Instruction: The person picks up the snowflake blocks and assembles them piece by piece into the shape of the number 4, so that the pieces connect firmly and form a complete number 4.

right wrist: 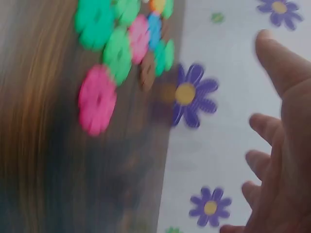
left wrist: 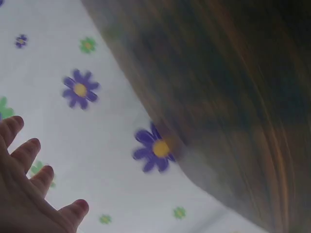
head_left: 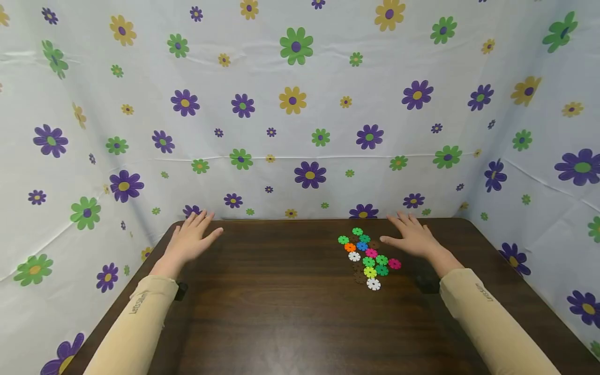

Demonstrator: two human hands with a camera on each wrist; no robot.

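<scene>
My left hand (head_left: 189, 242) is held out over the far left of the table, fingers spread, holding nothing. On the other side my right hand (head_left: 412, 237) reaches out over the far right, its fingers also spread and holding nothing. Just left of it lies a loose group of flat, notched plastic discs in green, white, orange, blue, pink, yellow-green and brown. A pink disc (head_left: 395, 264) and a brown disc (head_left: 373, 244) lie nearest the right hand. At the group's near end is a white disc (head_left: 373, 284). In the right wrist view the pink disc (right wrist: 97, 100) looks large and blurred.
The dark wooden table (head_left: 262, 312) has rounded far corners. White cloth (head_left: 262, 67) printed with purple, green and yellow flowers hangs behind it and along both sides. A dark wrist strap (head_left: 180, 291) shows beside the left sleeve.
</scene>
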